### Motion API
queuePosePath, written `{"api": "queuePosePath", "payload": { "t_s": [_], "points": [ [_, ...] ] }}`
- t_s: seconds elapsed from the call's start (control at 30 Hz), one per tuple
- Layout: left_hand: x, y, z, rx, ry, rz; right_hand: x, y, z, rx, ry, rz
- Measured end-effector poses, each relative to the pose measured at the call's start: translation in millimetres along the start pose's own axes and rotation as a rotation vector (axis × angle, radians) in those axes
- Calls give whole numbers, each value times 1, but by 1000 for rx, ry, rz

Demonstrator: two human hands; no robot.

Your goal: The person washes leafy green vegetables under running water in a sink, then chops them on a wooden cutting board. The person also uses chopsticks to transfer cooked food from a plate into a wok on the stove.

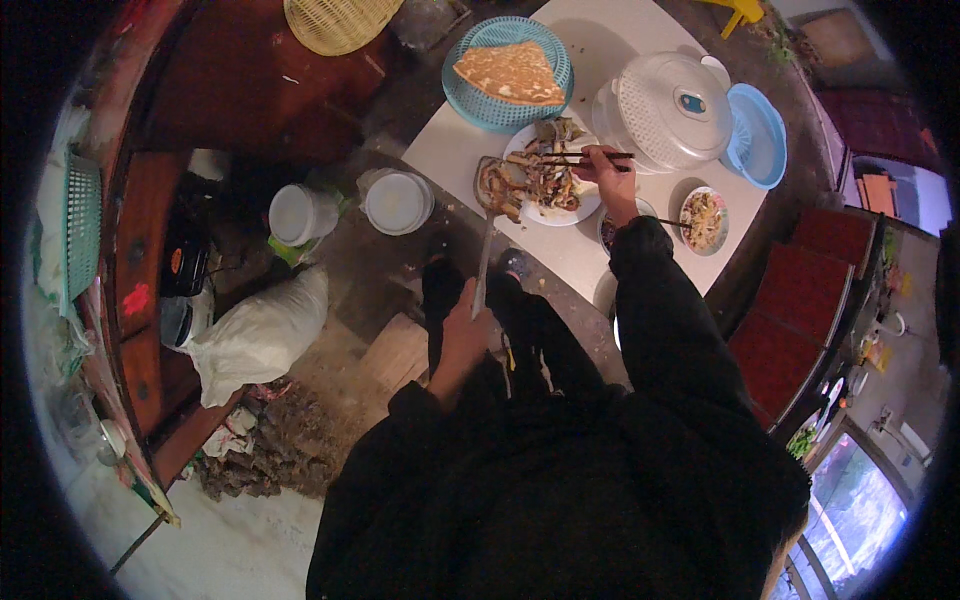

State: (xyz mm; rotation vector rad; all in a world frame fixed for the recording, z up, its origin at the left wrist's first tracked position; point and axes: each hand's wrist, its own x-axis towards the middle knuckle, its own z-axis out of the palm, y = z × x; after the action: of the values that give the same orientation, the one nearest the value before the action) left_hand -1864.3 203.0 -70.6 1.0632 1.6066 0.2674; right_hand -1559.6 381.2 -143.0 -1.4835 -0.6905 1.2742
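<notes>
My left hand (463,334) grips the long handle of a ladle (484,259). Its bowl is heaped with brown cooked food and overlaps the near left edge of a white plate (559,220). In my right hand (604,174) is a pair of dark chopsticks (559,159), their tips at the cooked food (551,184) on that plate. The food looks like pieces of meat or bone in mixed browns. Under my right forearm a bowl (606,231) is partly hidden. To its right stands a patterned bowl (705,221) of shredded food, with a chopstick reaching over its rim.
A blue basket (487,112) with flatbread (517,73), a lidded clear container (667,112) and a light-blue basin (761,135) surround the plate on the pale table (427,146). Lidded white buckets (395,201) and a white sack (262,330) are at floor level on the left.
</notes>
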Motion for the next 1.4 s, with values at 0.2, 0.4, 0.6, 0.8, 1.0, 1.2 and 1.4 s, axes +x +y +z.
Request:
{"api": "queuePosePath", "payload": {
  "t_s": [0.2, 0.4, 0.6, 0.8, 1.0, 1.2, 1.4],
  "points": [
    [-1, 37, -6, 72, -4, -25, 9, -2, -5, 11, 15, 47],
    [8, 29, -8, 102, -23, -51, -4, -3, 5, -19, -57, -8],
    [11, -2, -4, 113, 72, 68, -26, -2, 9, -143, -199, -172],
    [10, -1, -4, 62, 34, 5, -25, -23, 3, 13, -37, 27],
    [11, -6, -11, 80, 39, 121, -5, 5, -2, 88, -14, 45],
    [11, -1, -16, 75, -17, 60, -24, 3, 5, -61, -145, -78],
    [10, -1, -15, 47, 2, 99, -50, -17, 20, -617, -440, -316]
  ]
}}
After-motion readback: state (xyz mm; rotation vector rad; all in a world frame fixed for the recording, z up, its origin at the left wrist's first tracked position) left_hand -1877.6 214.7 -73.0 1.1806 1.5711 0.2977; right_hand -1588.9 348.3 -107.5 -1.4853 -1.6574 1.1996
